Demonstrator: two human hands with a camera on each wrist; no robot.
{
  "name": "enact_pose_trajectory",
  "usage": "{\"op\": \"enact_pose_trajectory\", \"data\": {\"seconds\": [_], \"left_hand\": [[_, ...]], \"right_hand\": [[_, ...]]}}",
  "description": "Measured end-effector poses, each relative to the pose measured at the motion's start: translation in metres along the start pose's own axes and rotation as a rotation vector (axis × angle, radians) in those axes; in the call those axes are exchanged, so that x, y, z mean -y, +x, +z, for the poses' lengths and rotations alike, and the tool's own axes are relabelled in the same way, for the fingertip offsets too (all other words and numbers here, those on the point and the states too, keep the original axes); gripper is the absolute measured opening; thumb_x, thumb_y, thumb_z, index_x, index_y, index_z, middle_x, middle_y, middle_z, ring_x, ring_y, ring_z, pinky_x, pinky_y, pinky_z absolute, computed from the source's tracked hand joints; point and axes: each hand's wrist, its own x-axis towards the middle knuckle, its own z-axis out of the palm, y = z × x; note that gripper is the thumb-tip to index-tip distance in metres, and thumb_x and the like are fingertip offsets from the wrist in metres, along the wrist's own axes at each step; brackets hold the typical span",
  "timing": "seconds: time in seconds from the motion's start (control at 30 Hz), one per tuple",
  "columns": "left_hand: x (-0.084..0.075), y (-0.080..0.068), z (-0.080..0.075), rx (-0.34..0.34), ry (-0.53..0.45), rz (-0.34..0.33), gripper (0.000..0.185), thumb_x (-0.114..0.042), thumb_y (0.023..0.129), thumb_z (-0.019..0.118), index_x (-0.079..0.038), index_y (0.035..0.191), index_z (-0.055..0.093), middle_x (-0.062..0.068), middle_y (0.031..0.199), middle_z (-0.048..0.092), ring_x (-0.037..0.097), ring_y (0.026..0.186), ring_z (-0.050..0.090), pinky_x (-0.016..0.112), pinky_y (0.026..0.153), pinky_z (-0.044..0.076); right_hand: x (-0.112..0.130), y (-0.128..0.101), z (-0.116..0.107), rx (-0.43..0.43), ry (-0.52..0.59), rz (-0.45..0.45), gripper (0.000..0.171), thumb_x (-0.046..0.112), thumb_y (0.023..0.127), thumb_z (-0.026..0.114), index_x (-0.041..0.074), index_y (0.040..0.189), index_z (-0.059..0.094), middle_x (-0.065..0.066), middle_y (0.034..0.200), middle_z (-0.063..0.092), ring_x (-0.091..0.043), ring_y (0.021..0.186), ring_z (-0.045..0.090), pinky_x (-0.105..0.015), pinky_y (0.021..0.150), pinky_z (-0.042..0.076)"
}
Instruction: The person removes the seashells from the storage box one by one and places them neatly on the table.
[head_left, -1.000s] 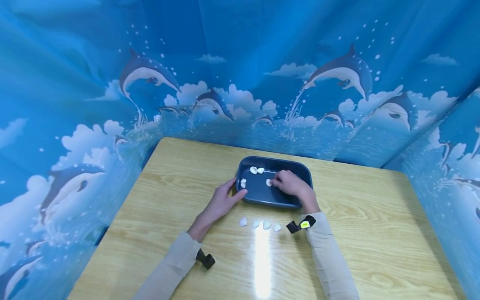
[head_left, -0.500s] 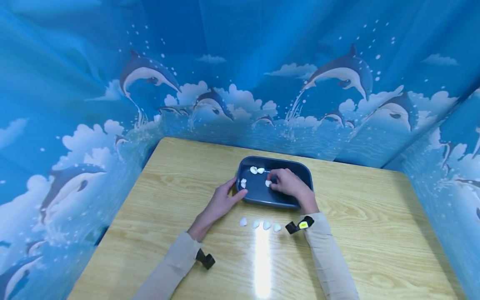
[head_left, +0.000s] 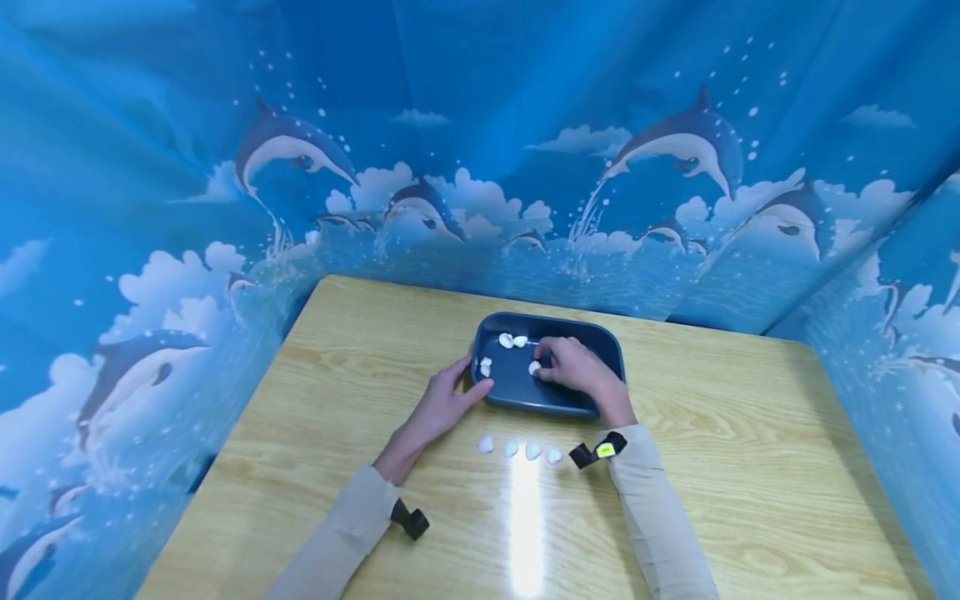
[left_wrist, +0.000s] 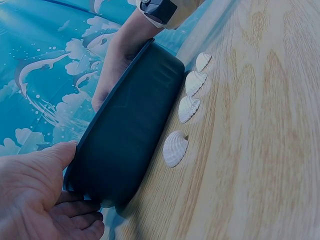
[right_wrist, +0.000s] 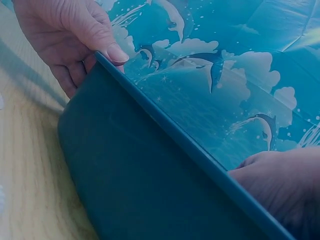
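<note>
Closest to me come two pale sleeves (head_left: 337, 529), each with a small dark wrist device (head_left: 597, 450) strapped near the cuff. Just past them, on the wood-grained table (head_left: 750, 467), four white shells lie in a loose row (head_left: 533, 451), a little wider apart at the left end (a streak of glare runs toward them, but the left wrist view shows their ribs nicely). No hand touches any of these four.

Beyond the row sits the dark tray (head_left: 517, 389). The left hand (head_left: 442, 400) grips its left end, thumb over the rim, fingers against the outer wall. The right hand (head_left: 576, 367) dips inside, thumb and fingers bent narrow at a single shell (head_left: 534, 367), which they seem to pinch; both wrist views hide those fingertips behind the tray wall.

As for progress, I'd call it roughly midway: one pair of shells (head_left: 486, 367) is settled along the tray's left side and another pair (head_left: 513, 341) toward its far left, while the single one isn't yet let go and the outside row remains out on the wood. At the very back, past the table's edge, hangs the blue dolphin curtain (head_left: 480, 83).
</note>
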Motion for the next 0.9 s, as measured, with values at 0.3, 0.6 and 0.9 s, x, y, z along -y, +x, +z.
{"op": "enact_pose_trajectory", "data": {"seconds": [0.3,0.6,0.9], "left_hand": [[-0.0003,-0.0003,0.0001,0.002,0.006,-0.017,0.071,-0.041,0.102,0.068,-0.010,0.160,0.041,0.009,0.164,0.041,0.027,0.154,0.035,0.048,0.125,0.032],[-0.0001,-0.0005,0.0003,0.001,-0.009,-0.012,0.070,-0.040,0.102,0.068,-0.010,0.160,0.040,0.009,0.165,0.040,0.027,0.153,0.036,0.047,0.124,0.033],[0.0001,-0.0005,0.0005,-0.002,-0.009,0.005,0.070,-0.037,0.103,0.068,-0.007,0.160,0.040,0.011,0.164,0.041,0.027,0.154,0.035,0.046,0.125,0.031]], "right_hand": [[-0.0010,-0.0010,-0.0021,-0.002,0.008,-0.041,0.013,0.017,0.098,0.074,0.007,0.106,0.076,0.001,0.062,0.053,-0.013,0.055,0.048,-0.027,0.052,0.039],[-0.0004,-0.0009,-0.0022,0.002,0.002,-0.019,0.014,0.019,0.097,0.076,0.007,0.103,0.076,0.001,0.062,0.054,-0.013,0.055,0.050,-0.027,0.052,0.040],[0.0014,-0.0017,-0.0021,0.028,0.004,0.039,0.022,0.024,0.094,0.079,0.007,0.106,0.072,0.001,0.063,0.054,-0.014,0.056,0.051,-0.029,0.052,0.041]]}}
